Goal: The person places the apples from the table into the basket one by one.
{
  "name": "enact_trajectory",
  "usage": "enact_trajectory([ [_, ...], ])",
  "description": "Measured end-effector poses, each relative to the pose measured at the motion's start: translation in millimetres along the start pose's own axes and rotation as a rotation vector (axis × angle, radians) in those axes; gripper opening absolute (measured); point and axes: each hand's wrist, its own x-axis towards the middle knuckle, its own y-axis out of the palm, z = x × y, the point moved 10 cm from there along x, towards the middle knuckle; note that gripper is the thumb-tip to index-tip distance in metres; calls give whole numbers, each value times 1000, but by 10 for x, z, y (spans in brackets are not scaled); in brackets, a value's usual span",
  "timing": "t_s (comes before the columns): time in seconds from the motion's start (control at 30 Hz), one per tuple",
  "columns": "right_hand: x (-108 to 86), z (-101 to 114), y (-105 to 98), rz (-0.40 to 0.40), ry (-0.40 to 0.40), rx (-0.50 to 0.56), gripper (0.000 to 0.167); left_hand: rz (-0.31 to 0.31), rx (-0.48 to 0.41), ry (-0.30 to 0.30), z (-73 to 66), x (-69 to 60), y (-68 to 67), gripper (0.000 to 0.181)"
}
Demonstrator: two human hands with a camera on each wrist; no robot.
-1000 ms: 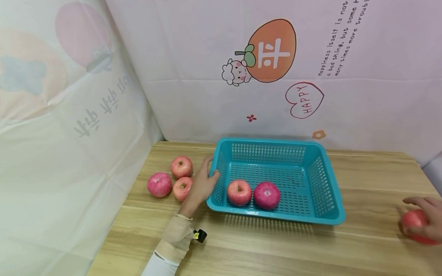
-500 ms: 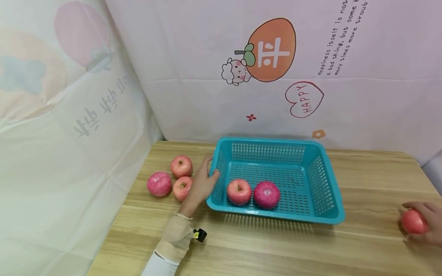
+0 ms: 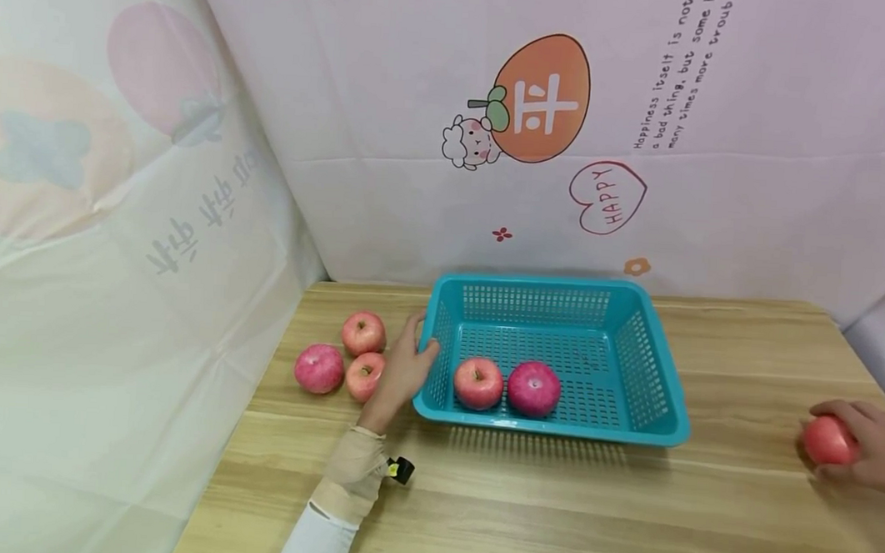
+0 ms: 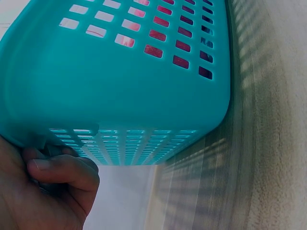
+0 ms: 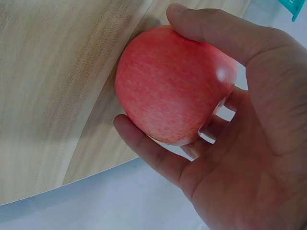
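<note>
On the table's right side my right hand (image 3: 872, 445) holds a red apple (image 3: 830, 440). In the right wrist view, thumb and fingers curl round that apple (image 5: 175, 86), low over the wood or touching it; I cannot tell which. My left hand (image 3: 401, 373) grips the left rim of a teal plastic basket (image 3: 547, 431), and the left wrist view has its fingers (image 4: 67, 170) curled at the rim. Inside the basket lie a pinkish apple (image 3: 478, 384) and a darker magenta apple (image 3: 534, 390).
Left of the basket sit a magenta apple (image 3: 319, 369), a pink apple (image 3: 363, 333) and another pink apple (image 3: 365, 376) partly behind my left hand. A printed cloth (image 3: 386, 215) hangs along the wooden table's (image 3: 550, 516) back edge.
My right hand has shifted slightly about the apple, and more of the apple's round front shows between thumb and fingers. The left hand and the basket have stayed put.
</note>
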Motion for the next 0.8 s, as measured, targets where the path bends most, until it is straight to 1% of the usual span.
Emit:
enact_trajectory([
  [0.13, -7, -62, 46, 37, 37, 16, 83, 2, -2, -5, 8, 4, 6, 56],
  [0.23, -20, -77, 57, 40, 49, 45, 85, 6, -7, -3, 8, 2, 7, 56],
  [0.47, -15, -47, 35, 18, 41, 51, 84, 10, -9, 10, -7, 4, 1, 55],
  [0.8, 42, -36, 39, 44, 27, 49, 81, -12, 10, 16, -9, 8, -18, 56],
])
